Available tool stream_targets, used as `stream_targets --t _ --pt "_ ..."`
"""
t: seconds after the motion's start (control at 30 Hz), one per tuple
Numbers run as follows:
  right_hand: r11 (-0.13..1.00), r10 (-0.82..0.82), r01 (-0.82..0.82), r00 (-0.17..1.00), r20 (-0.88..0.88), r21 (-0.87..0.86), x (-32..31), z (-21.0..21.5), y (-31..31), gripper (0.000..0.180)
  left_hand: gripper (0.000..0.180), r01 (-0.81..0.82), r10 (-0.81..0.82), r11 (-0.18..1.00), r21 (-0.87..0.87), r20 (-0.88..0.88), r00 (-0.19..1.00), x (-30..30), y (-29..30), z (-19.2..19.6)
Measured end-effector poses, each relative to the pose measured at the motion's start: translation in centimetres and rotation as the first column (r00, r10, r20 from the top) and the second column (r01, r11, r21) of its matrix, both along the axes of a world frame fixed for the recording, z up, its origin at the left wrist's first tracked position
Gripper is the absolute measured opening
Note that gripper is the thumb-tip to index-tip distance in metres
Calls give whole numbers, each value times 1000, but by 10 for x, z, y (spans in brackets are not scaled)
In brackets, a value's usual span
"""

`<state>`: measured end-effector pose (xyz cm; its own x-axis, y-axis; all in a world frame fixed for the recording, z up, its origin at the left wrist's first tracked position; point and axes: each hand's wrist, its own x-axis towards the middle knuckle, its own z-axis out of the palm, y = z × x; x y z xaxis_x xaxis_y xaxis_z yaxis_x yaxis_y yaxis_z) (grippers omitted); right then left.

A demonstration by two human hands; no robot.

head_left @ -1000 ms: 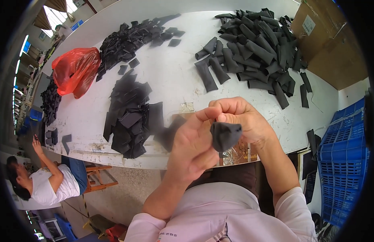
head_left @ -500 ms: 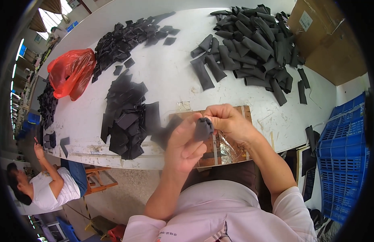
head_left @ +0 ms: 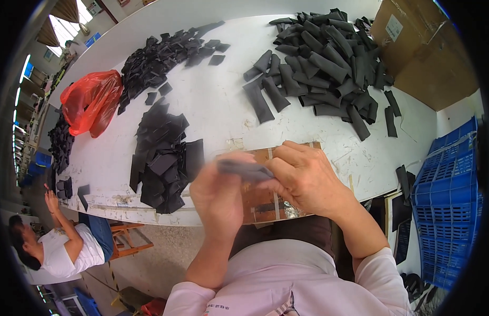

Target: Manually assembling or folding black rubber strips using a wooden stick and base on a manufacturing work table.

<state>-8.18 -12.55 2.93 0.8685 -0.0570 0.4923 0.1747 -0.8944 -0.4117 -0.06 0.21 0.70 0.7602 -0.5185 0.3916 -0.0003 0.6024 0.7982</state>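
right hand [head_left: 302, 174]: fingers curled closed, pinching the right end of a dark grey piece [head_left: 247, 169]. left hand [head_left: 215, 192]: motion-blurred, up against the piece's other end; can't tell how tightly its fingers close, or whether they grip at all. piece runs roughly crosswise between the two hands, raised in front of the person, over the near edge of the work area.

below the hands: brown board [head_left: 260, 203] at the front edge of the white table [head_left: 218, 105], pale strips across it, a shiny patch near its front.

left of the left hand, just beside it: stack of flat dark pieces [head_left: 163, 166], loosely overlapped. beyond that, a spread of small dark pieces [head_left: 155, 60], with a red plastic bag [head_left: 105, 100] at its left side.

far right of table: heap of dark tubes [head_left: 328, 60], a few strays around it. cardboard box [head_left: 421, 63] right beside the heap. blue crate [head_left: 445, 210] at the right, near the table edge.

far left: co-worker [head_left: 65, 245] in a white top, by a wooden stool [head_left: 129, 242].
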Motion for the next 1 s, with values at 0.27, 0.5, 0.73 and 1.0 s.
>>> stream_targets --t 0.27,0.5,0.73,1.0 --pt "974 47 -31 997 -69 226 -1 -31 -3 17 19 213 -220 971 105 55 974 8 -11 -14" --pt "892 97 -96 995 20 443 -3 -83 -6 9 16 -23 -272 838 545 453 849 16 -18 0" --pt "925 96 -41 987 -128 377 -5 -49 -8 14 15 214 -237 944 250 66 969 1 -10 5" --pt "941 103 -51 985 -139 334 -3 -53 -9 13 14 258 -300 942 215 194 934 14 -10 -2"
